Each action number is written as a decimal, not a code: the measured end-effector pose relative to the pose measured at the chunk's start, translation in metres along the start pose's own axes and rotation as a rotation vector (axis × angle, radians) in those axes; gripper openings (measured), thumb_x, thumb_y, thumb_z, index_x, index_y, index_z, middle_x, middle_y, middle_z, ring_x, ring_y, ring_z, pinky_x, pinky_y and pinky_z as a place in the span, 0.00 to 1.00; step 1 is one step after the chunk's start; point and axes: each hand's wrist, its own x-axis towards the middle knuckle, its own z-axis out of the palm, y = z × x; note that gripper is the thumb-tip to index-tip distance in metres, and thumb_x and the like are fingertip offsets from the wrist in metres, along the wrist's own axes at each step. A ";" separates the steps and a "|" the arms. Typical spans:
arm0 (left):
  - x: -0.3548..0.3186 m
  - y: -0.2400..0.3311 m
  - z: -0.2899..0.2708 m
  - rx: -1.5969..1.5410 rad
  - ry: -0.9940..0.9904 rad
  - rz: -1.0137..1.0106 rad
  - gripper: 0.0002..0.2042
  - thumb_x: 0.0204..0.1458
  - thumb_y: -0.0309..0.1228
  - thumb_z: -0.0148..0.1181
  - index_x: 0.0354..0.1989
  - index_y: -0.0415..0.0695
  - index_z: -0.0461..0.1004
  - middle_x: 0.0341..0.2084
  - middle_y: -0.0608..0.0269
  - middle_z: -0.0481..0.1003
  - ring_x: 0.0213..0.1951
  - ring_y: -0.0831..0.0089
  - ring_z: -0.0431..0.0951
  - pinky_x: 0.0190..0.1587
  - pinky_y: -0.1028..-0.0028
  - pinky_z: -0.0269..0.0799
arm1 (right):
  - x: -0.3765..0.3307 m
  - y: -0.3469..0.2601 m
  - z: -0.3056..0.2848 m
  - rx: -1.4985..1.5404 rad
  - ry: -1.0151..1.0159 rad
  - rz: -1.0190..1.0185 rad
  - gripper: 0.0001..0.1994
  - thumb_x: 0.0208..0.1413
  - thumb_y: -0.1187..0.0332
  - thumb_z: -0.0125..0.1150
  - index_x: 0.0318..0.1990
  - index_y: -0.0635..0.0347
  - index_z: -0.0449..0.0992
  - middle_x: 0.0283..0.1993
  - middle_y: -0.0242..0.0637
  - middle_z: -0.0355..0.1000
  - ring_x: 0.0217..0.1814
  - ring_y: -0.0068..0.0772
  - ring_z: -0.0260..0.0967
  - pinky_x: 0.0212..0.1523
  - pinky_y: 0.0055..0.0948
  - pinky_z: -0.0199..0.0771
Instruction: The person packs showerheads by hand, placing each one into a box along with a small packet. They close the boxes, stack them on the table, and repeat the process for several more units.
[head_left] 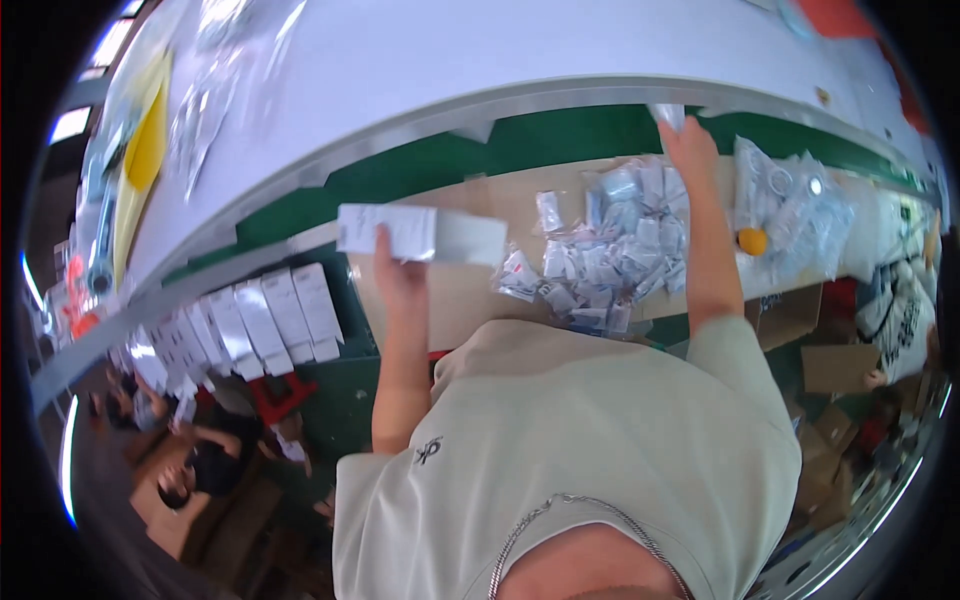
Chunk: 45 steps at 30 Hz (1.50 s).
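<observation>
My left hand [400, 277] is closed round a white cardboard box [462, 236], with the thumb on its near face. The box's right part looks like an open end or flap. My right hand [693, 148] reaches far out to the edge of the raised shelf, its fingers closed on a small whitish plastic packet [668, 116]. Below my right hand, many small clear bags with pale contents [625, 250] lie heaped on the tan table surface [450, 310]. A single small packet [548, 211] rests between the box and the heap.
A raised white shelf [480, 60] spans the far side. White boxes [265, 320] stand in a row at left. Larger clear bags [790, 205] and an orange round object [752, 241] lie at right. A cardboard box [790, 315] is below; a person [205, 460] works at lower left.
</observation>
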 end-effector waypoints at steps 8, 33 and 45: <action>-0.008 -0.042 0.014 -0.133 0.056 -0.071 0.22 0.60 0.48 0.58 0.60 0.56 0.67 0.49 0.70 0.76 0.49 0.71 0.76 0.52 0.64 0.73 | -0.253 -0.167 -0.056 0.310 -0.147 -0.328 0.28 0.49 0.51 0.68 0.51 0.60 0.68 0.35 0.50 0.76 0.32 0.56 0.76 0.32 0.51 0.75; -0.034 -0.050 -0.069 -0.336 0.123 -0.358 0.25 0.57 0.51 0.60 0.59 0.54 0.68 0.54 0.66 0.73 0.57 0.65 0.72 0.59 0.55 0.68 | -0.173 -0.155 0.083 0.062 -0.117 -0.333 0.17 0.55 0.60 0.65 0.44 0.67 0.78 0.36 0.48 0.78 0.38 0.49 0.78 0.42 0.43 0.77; -0.034 -0.049 -0.070 -0.153 0.104 -0.109 0.21 0.59 0.46 0.60 0.57 0.51 0.69 0.45 0.70 0.78 0.45 0.75 0.79 0.42 0.73 0.74 | -0.250 -0.255 0.005 0.531 -0.595 -0.614 0.12 0.53 0.65 0.66 0.40 0.63 0.80 0.35 0.49 0.79 0.38 0.50 0.78 0.43 0.44 0.76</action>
